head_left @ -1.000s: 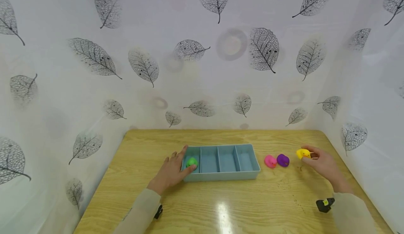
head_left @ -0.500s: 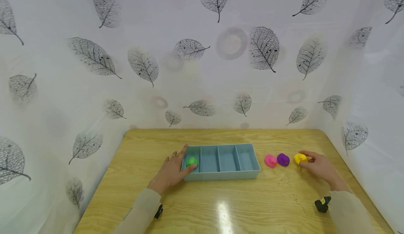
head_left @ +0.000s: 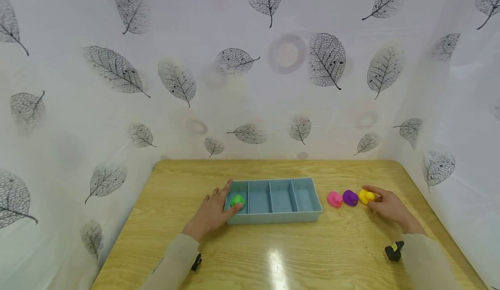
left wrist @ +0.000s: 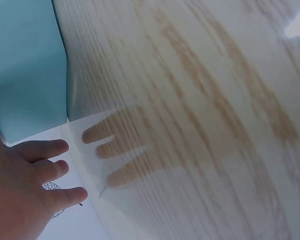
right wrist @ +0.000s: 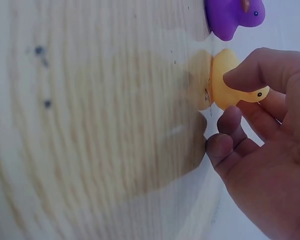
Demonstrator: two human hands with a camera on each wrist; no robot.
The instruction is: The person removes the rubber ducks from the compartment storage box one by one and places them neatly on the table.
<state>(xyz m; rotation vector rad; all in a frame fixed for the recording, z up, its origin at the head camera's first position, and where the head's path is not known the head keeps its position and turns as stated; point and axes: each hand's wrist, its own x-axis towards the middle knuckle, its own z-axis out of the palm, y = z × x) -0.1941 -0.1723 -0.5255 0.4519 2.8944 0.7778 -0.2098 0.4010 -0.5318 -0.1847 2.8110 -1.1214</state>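
Pinches yellow toy duck (head_left: 364,197) between half-curled fingers of right hand (head_left: 392,207), likely for upright control, at three o'clock of purple toy duck (head_left: 350,198), and spreads left hand (head_left: 212,212), gripping nothing, across nine-o'clock end of four-compartment tray (head_left: 273,219), perhaps as brace.

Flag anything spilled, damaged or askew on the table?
Just some dark specks on the table near the right hand, standing out against pale grain; can't tell whether dirt or damage. The tray sits flat, and the yellow duck and purple duck are upright. Nothing else looks off.
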